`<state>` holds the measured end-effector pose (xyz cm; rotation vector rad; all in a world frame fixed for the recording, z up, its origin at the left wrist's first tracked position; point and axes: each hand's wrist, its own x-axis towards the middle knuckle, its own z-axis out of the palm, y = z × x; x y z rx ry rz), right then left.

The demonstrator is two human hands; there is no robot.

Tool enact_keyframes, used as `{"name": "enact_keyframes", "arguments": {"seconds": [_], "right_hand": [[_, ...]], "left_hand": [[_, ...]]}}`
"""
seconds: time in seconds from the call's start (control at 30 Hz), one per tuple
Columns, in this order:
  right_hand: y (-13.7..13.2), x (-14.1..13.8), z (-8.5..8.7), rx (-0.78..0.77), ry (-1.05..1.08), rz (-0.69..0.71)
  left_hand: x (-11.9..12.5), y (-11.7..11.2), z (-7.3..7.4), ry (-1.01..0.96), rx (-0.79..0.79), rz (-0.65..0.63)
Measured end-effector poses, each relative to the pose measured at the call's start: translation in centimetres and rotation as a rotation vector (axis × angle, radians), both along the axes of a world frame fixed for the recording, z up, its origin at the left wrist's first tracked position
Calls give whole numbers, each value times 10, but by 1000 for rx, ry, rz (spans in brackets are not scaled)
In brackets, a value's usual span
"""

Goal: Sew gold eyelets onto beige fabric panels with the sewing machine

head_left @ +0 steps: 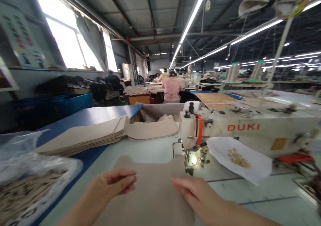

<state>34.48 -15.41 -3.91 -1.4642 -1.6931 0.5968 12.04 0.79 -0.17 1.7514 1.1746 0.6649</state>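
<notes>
A beige fabric piece [152, 185] lies flat on the pale green table in front of me, its far edge near the needle of a white sewing machine [248, 127]. My left hand [112, 182] rests on the piece's left side with fingers curled and pressed together, seemingly pinching the cloth. My right hand [195, 194] lies flat on the right side of the piece, fingers stretched out toward the left.
Stacks of beige cut pieces [85, 135] sit at the left and behind [152, 129]. A white sheet with small brass rings [238, 159] lies under the machine arm. A clear plastic bag [27, 179] is at far left. A person in pink [172, 88] sits ahead.
</notes>
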Motion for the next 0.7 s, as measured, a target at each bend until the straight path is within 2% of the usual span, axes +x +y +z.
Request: {"name": "enact_keyframes", "arguments": {"seconds": [0.03,0.1,0.17,0.23,0.33,0.4,0.47,0.53,0.6,0.67,0.7], "right_hand": [[1,-4,3,-72,162,-50],[4,-8,4,-99,389,-66],[8,-5,-1,-71,520,-116],[8,2,-6,-48,509,-199],[4,12,-9,-35,202,-301],[-2,19,-6,-15,-60,-304],[-9,31,-1,16,-218,-281],[-19,54,7,46,-274,-315],[-28,88,15,40,-352,-455],[-36,128,20,-59,-590,-664],[-38,148,22,-88,-637,-726]], "left_hand": [[20,-7,-11,-29,-68,-76],[54,-22,-28,-56,-158,-206],[81,-34,-34,-54,-165,-307],[98,-41,-35,-24,-109,-402],[112,-41,-35,39,18,-533],[117,-35,-38,70,85,-600],[122,-26,-43,87,117,-610],[125,-18,-46,84,92,-565],[129,-11,-48,63,14,-506],[131,-8,-50,41,-66,-473],[131,-7,-50,34,-90,-467]]}}
